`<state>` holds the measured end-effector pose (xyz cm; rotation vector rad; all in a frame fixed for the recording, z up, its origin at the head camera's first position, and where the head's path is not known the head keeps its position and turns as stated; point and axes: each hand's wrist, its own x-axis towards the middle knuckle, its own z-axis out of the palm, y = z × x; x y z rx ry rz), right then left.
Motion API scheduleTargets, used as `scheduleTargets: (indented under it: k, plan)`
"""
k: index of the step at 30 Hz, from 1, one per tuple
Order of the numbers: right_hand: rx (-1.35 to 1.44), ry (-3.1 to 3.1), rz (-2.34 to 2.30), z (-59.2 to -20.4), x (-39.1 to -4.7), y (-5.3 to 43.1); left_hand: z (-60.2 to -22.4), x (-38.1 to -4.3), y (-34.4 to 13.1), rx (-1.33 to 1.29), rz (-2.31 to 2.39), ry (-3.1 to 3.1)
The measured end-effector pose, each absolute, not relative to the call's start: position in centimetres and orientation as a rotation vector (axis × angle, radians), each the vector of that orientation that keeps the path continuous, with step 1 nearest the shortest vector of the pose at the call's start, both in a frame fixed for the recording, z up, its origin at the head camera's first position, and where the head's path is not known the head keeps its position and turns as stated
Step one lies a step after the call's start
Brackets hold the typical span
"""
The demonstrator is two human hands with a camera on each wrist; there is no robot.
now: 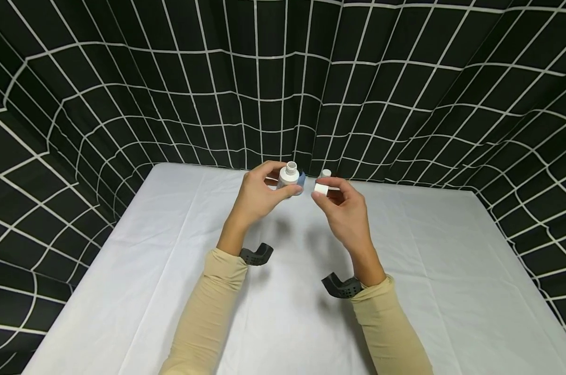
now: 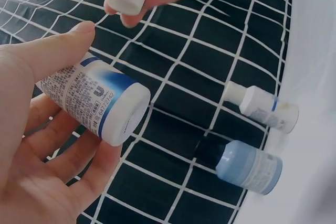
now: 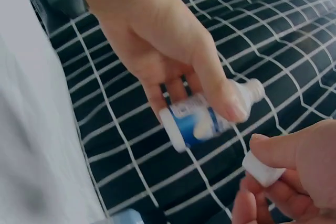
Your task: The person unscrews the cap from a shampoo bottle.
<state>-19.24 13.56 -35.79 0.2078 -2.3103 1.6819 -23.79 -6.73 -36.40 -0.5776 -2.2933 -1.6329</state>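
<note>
My left hand grips a small white bottle with a blue-and-white printed label, its threaded neck bare and facing up. Fingers and thumb wrap the bottle's body, and its white base shows in the left wrist view. Just to the right, my right hand pinches a white cap between thumb and fingertips. The cap is apart from the bottle neck in the right wrist view.
Behind the hands, a blue bottle with a dark cap and a white capped bottle stand near the far edge of the white-covered table. A black curtain with white grid lines hangs behind the table and along its sides.
</note>
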Motion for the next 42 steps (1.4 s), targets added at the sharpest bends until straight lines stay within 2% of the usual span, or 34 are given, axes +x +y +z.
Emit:
scheduleTargets:
  k: [13,20,26,33,42]
  plan:
    - [0.305,-2.385,1.968,-36.1,-19.9,9.9,-36.3,-24.5,-9.1,-0.452,-1.583,-2.267]
    - [0.348,-2.544,1.886,-36.4,-21.6,7.8,-36.2,-24.9,-11.1,-0.275,-1.565,-2.264]
    - [0.324,-2.640,1.768,-39.4,-24.4,5.7,-37.0,-25.5,-12.3,-0.114,-1.560,-2.227]
    - [0.318,-2.749,1.582,-42.9,-26.8,4.0,-38.6,-26.3,-13.0,-0.003,-1.266,-2.409]
    - [0.407,-2.858,1.397,-45.3,-28.4,2.7,-41.4,-27.5,-13.8,0.082,-1.305,-2.556]
